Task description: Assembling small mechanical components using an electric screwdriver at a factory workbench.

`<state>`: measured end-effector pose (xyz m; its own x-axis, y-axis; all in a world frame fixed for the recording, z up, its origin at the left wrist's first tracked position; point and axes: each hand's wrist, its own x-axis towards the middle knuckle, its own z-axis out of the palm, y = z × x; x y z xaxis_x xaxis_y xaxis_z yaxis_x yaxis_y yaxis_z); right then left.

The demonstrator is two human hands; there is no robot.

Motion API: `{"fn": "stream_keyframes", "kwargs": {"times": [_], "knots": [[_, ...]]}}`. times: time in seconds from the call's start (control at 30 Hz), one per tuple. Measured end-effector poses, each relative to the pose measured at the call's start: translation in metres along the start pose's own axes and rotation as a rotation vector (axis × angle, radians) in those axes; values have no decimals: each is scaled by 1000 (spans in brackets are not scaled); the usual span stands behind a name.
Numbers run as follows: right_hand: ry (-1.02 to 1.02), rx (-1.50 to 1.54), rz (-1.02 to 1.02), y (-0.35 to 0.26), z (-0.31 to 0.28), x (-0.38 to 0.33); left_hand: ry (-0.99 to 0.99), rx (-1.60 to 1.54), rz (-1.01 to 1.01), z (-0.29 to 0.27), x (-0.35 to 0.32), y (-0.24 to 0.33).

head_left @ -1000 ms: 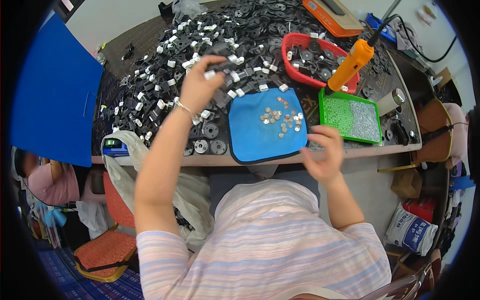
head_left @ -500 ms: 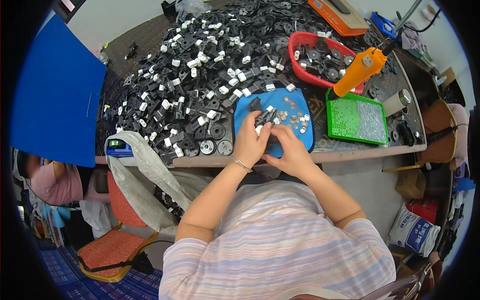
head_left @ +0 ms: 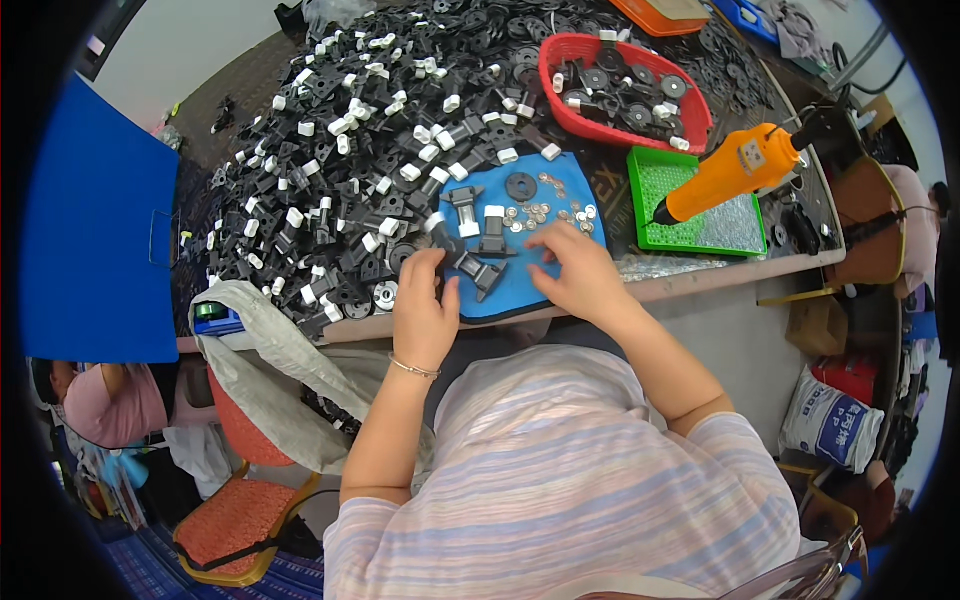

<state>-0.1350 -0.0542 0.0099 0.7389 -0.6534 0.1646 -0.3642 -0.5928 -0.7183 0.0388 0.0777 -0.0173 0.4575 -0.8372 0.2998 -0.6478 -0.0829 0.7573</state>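
A blue mat (head_left: 578,180) lies at the table's near edge, carrying small metal washers (head_left: 541,211), a round black disc (head_left: 520,186) and three black plastic parts with white caps (head_left: 491,231). My left hand (head_left: 425,312) rests at the mat's left edge, its fingertips gripping one black plastic part (head_left: 478,272). My right hand (head_left: 577,277) lies flat on the mat with fingers spread, just below the washers, its fingertips close to the same parts.
A big heap of black and white parts (head_left: 350,150) covers the table behind the mat. A red basket (head_left: 546,70) of black discs, a green tray (head_left: 640,215) and an orange power screwdriver (head_left: 737,168) sit to the right. A blue board (head_left: 95,250) stands left; a grey bag (head_left: 270,350) hangs below.
My left hand came back from the heap to the mat with black parts, which now lie on the mat. My right hand rose from the table edge onto the mat.
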Motion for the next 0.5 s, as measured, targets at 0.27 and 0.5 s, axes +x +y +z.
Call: {"fn": "stream_keyframes", "kwargs": {"times": [0.27, 0.5], "knots": [[-138, -218, -146, -3, 25, 30, 94, 261, 142, -3, 10, 12], [217, -120, -374, 3, -10, 32, 133, 247, 237, -9, 26, 0]]}}
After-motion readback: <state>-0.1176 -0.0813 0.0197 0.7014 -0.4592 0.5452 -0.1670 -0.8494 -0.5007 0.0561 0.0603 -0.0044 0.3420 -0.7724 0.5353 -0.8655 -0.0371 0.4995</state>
